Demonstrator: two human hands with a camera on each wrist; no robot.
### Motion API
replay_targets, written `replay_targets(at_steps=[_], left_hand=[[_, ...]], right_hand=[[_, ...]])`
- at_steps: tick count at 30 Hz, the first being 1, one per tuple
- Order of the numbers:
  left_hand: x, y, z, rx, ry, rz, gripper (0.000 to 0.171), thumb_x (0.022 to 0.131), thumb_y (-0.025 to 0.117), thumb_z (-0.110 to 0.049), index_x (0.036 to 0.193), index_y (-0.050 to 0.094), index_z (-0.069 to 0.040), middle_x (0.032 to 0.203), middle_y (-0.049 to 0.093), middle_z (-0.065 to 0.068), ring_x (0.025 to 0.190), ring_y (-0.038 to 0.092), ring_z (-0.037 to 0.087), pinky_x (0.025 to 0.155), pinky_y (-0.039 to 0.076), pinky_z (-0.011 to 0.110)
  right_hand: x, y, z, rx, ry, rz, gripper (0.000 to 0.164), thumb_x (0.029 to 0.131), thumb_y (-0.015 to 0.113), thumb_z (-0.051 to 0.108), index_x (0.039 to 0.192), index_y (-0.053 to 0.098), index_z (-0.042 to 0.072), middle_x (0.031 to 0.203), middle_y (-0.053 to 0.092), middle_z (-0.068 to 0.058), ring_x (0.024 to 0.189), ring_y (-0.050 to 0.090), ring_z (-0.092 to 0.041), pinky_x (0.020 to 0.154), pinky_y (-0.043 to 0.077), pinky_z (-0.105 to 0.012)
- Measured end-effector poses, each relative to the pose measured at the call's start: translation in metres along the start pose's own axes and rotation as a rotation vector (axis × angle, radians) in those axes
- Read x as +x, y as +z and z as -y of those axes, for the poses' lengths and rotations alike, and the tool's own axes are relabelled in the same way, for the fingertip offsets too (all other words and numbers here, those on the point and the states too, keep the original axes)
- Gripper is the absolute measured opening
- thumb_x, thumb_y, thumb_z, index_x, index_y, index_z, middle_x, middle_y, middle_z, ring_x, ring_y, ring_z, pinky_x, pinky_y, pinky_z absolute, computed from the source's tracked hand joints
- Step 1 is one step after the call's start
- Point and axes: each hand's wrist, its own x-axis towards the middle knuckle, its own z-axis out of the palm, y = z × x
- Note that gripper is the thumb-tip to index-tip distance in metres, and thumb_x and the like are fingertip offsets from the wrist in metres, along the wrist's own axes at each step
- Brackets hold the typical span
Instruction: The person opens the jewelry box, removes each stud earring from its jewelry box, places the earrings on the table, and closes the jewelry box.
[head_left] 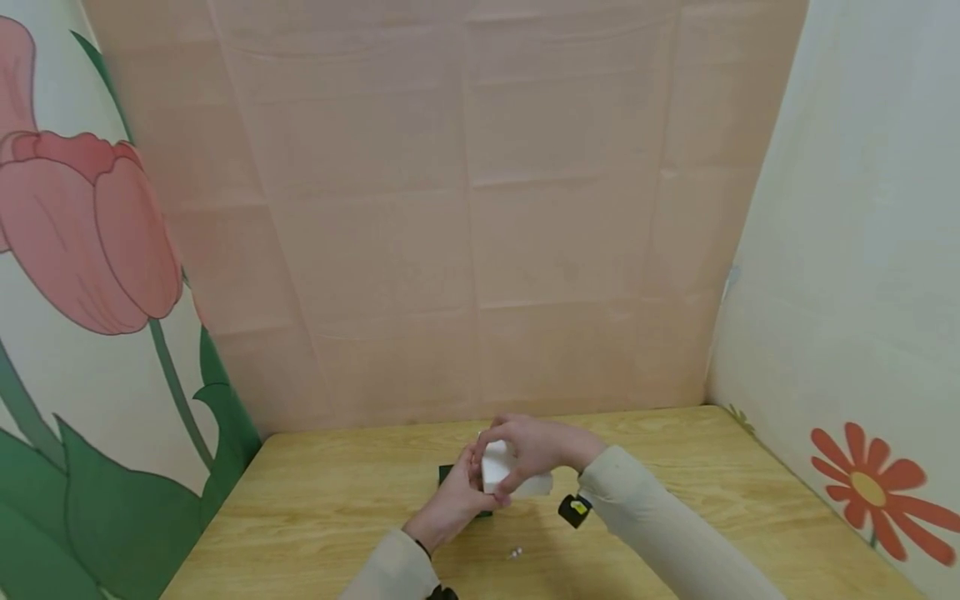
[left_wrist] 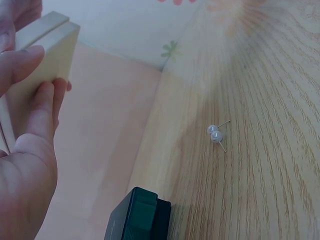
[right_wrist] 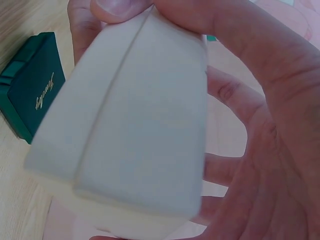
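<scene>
Between both hands, raised over the table, is a white block (right_wrist: 150, 110) with rounded edges and a narrow groove running along it. My left hand (head_left: 450, 504) grips it from the left, its thumb and fingers on the sides in the left wrist view. My right hand (head_left: 543, 446) curls over the top and far side, thumb and fingers pinching it at the edges. Under and behind the left hand stands a dark green box (right_wrist: 42, 90) with gold "Jewelry" lettering, partly hidden in the head view. Two pearl stud earrings (left_wrist: 215, 134) lie together on the table, nearer to me.
The wood-grain table (head_left: 330, 500) meets a pink sheet-covered wall (head_left: 465, 250) at the back. Side walls with a painted tulip (head_left: 82, 233) and a red flower (head_left: 866, 487) stand left and right.
</scene>
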Motion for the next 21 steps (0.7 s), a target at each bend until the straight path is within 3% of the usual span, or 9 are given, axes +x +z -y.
replay_targets(at_steps=[21], left_hand=[[0.0032,-0.0023,-0.0006,-0.045,-0.030,0.045,0.087,0.080,0.069,0.012,0.147,0.020,-0.013,0.143,0.042,0.015,0.124,0.050,0.025,0.090,0.051,0.032]], right_hand=[[0.0001,-0.0019,-0.0054,-0.018,-0.021,-0.036,0.040,0.072,0.084,0.040,0.107,0.067,0.032,0.114,0.053,0.003,0.095,0.052,-0.014,0.074,0.049,-0.030]])
